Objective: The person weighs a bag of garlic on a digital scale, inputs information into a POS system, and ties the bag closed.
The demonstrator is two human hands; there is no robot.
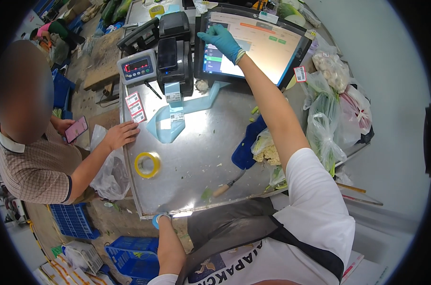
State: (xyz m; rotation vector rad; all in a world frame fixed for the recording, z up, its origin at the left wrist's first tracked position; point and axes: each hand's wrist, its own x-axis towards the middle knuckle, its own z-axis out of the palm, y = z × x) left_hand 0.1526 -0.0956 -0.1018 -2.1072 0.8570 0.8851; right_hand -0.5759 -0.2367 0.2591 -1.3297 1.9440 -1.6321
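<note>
My right hand (223, 41), in a blue glove, reaches far forward with its fingers spread and the fingertips on the touch screen (263, 47) at the back of the steel table (196, 156). My left hand (161, 219), also gloved in blue, rests at the table's near edge; only a sliver of it shows and its fingers are hidden. A black label printer (175, 59) stands left of the screen, with a strip of blue label backing (170, 124) trailing from it. A yellow tape roll (147, 165) and a wooden-handled knife (227, 184) lie on the table.
A scale display (137, 66) and loose sticker labels (135, 107) sit at the left. Another person stands there with a pink phone (76, 128) and a hand (120, 135) on the table edge. Bagged vegetables (325, 121) crowd the right side. Blue crates (130, 259) stand on the floor.
</note>
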